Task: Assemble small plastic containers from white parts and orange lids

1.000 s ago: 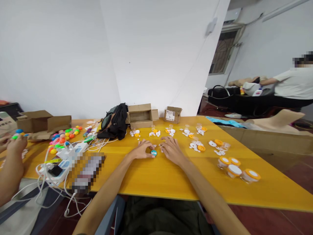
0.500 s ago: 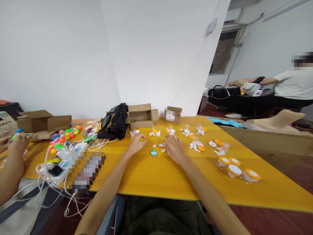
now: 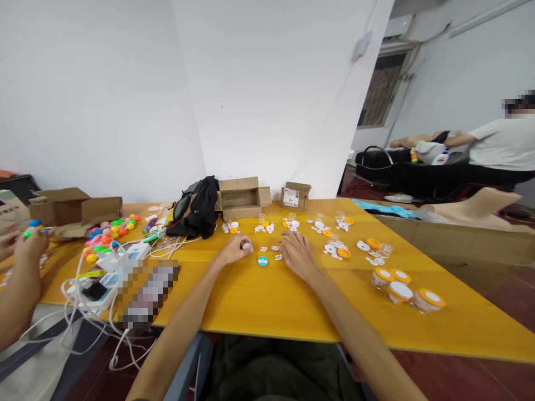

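My left hand (image 3: 236, 248) is closed around a small whitish round piece (image 3: 247, 247), held just above the table; I cannot make out its exact kind. My right hand (image 3: 297, 249) lies palm down with fingers spread, its fingertips beside small white spotted cutouts (image 3: 276, 248). Between my hands, a teal round disc (image 3: 262, 261) with a white pattern rests on the table. Just beyond my left hand is a small group with an orange ring (image 3: 234, 230) and white pieces.
Several orange-lidded clear jars (image 3: 400, 292) stand at the right. Groups of white cutouts and orange rings (image 3: 344, 254) lie along the table (image 3: 267, 301). Cardboard boxes (image 3: 240, 211) and a black bag (image 3: 200, 211) are behind. Left are a power strip (image 3: 98, 287), cables and another person's hands (image 3: 31, 245).
My left hand has drawn back slightly from the group beyond it and closed on a small whitish round piece. My right hand stays nearly in place.
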`<control>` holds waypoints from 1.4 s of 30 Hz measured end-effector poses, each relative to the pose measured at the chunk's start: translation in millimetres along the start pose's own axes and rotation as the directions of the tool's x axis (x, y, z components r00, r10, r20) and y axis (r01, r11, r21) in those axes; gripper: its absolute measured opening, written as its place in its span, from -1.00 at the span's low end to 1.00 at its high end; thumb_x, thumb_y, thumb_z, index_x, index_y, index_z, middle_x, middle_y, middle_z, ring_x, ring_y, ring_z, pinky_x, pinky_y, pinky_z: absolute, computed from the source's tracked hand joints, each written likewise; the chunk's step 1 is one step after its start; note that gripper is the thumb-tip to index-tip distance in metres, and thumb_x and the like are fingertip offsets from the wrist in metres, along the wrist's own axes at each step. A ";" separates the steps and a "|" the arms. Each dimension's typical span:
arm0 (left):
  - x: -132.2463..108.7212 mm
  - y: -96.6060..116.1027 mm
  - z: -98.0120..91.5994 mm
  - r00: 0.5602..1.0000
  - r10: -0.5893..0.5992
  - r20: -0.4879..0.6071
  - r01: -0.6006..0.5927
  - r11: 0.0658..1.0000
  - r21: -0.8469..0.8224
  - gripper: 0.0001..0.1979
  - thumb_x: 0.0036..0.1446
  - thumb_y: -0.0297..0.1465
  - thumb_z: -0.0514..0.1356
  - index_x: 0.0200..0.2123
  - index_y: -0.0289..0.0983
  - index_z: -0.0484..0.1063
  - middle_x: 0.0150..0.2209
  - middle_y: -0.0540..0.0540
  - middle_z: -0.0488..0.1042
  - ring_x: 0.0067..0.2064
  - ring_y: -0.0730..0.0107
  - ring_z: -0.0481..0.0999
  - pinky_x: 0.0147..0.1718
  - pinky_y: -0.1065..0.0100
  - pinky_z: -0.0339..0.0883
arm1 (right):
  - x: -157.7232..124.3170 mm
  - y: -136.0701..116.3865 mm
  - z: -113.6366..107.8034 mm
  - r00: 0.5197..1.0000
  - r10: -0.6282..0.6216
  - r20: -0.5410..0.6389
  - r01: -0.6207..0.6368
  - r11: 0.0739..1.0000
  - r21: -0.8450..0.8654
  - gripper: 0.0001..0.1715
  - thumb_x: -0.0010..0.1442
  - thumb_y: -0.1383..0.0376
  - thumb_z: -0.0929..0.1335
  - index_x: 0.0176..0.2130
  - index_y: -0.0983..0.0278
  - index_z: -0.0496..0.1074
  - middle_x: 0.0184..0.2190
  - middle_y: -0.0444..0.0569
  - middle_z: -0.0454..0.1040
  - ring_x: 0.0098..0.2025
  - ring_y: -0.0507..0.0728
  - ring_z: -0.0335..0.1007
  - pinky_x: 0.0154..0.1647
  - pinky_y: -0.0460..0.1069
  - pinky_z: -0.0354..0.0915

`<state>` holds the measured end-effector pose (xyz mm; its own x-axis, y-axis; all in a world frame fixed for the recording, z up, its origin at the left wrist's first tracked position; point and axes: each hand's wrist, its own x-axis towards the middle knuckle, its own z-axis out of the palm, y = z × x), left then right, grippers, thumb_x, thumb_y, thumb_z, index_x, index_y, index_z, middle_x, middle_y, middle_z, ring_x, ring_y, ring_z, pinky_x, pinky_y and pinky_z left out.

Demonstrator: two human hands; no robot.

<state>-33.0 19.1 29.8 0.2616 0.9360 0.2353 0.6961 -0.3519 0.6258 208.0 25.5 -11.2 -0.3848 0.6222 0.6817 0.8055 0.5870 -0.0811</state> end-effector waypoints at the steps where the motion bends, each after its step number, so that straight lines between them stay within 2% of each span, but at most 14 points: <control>1: -0.5 2.6 0.8 1.000 0.024 0.013 -0.024 0.999 -0.028 -0.85 0.02 -0.36 0.25 -0.31 -0.26 0.53 -0.31 -0.07 0.51 -0.26 0.29 0.46 -0.17 0.28 0.35 | -0.2 0.3 0.4 1.000 -0.005 0.006 0.005 1.000 0.005 -0.74 0.26 0.39 0.23 -0.17 0.17 0.46 -0.03 0.11 0.44 0.01 0.30 0.27 -0.09 0.16 0.22; 6: -3.0 12.6 6.4 0.991 0.093 0.094 -0.076 0.982 -0.173 -0.74 0.08 -0.21 0.28 -0.25 -0.27 0.58 -0.25 -0.11 0.56 -0.23 0.28 0.48 -0.18 0.30 0.35 | -0.3 0.8 1.6 1.000 -0.006 0.019 0.006 1.000 0.017 -0.73 0.27 0.36 0.22 -0.13 0.17 0.46 0.00 0.12 0.43 0.03 0.32 0.26 -0.06 0.18 0.21; 14: 0.6 11.5 14.4 0.987 0.065 0.150 -0.004 0.928 -0.373 -0.60 0.09 -0.07 0.26 -0.21 -0.27 0.61 -0.16 -0.14 0.62 -0.16 0.20 0.53 -0.12 0.28 0.35 | 1.6 -5.5 -4.5 0.998 -0.026 0.049 0.025 1.000 0.016 -0.73 0.30 0.35 0.22 -0.15 0.17 0.48 -0.03 0.10 0.45 0.01 0.29 0.28 -0.07 0.15 0.22; 18: 1.8 8.5 16.8 0.987 0.044 0.153 0.029 0.895 -0.445 -0.54 0.07 -0.01 0.25 -0.22 -0.30 0.62 -0.21 -0.13 0.63 -0.18 0.18 0.52 -0.14 0.26 0.36 | 2.7 -9.3 -7.6 0.997 -0.044 0.056 0.042 0.998 0.043 -0.71 0.31 0.34 0.21 -0.14 0.15 0.49 -0.03 0.09 0.45 0.01 0.29 0.28 -0.06 0.15 0.22; 24: 1.5 9.3 13.3 0.983 0.013 0.182 0.076 0.877 -0.474 -0.55 0.03 -0.04 0.29 -0.20 -0.28 0.62 -0.22 -0.12 0.63 -0.23 0.23 0.51 -0.18 0.28 0.34 | 4.0 -14.3 -10.9 0.996 -0.065 0.058 0.058 0.991 0.119 -0.70 0.32 0.35 0.20 -0.15 0.15 0.49 -0.03 0.06 0.46 0.00 0.27 0.30 -0.06 0.14 0.23; 29: 2.0 10.4 12.9 0.975 0.065 0.213 0.067 0.826 -0.560 -0.62 -0.03 -0.10 0.35 -0.23 -0.25 0.61 -0.17 -0.14 0.62 -0.08 0.16 0.52 -0.05 0.26 0.32 | 5.3 -18.0 -14.0 0.996 -0.064 0.063 0.049 0.976 0.214 -0.70 0.34 0.33 0.19 -0.17 0.16 0.49 -0.03 0.06 0.47 0.00 0.25 0.31 -0.05 0.13 0.25; 33: 0.6 11.3 13.3 0.973 0.060 0.222 0.086 0.800 -0.593 -0.61 -0.04 -0.10 0.36 -0.24 -0.27 0.59 -0.15 -0.15 0.61 -0.04 0.14 0.52 -0.01 0.25 0.32 | 5.7 -21.0 -12.7 0.998 -0.050 0.046 0.033 0.946 0.321 -0.73 0.35 0.27 0.21 -0.17 0.16 0.48 -0.04 0.05 0.47 0.01 0.24 0.33 -0.01 0.14 0.27; 38: -1.7 13.4 11.2 0.980 0.031 0.196 0.094 0.796 -0.598 -0.61 -0.03 -0.11 0.36 -0.22 -0.27 0.56 -0.13 -0.15 0.60 -0.06 0.18 0.52 -0.04 0.26 0.33 | 6.7 -25.2 -11.1 1.000 -0.029 0.010 0.022 0.904 0.426 -0.75 0.36 0.24 0.21 -0.12 0.15 0.46 -0.08 0.04 0.47 0.00 0.22 0.36 0.04 0.15 0.28; 42: -2.3 15.3 10.7 0.979 0.054 0.196 0.078 0.790 -0.608 -0.61 -0.07 -0.11 0.39 -0.29 -0.29 0.55 -0.21 -0.14 0.60 -0.12 0.22 0.53 -0.05 0.27 0.32 | 8.0 -27.2 -9.8 0.999 -0.029 -0.014 0.032 0.886 0.463 -0.76 0.36 0.24 0.21 -0.18 0.18 0.46 -0.12 0.04 0.47 -0.02 0.20 0.38 0.03 0.12 0.29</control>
<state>-15.8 11.5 30.9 0.4250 0.8974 0.1181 0.1638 -0.2046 0.9650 187.5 9.5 3.5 -0.4016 0.5977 0.6939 0.4924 0.7797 -0.3867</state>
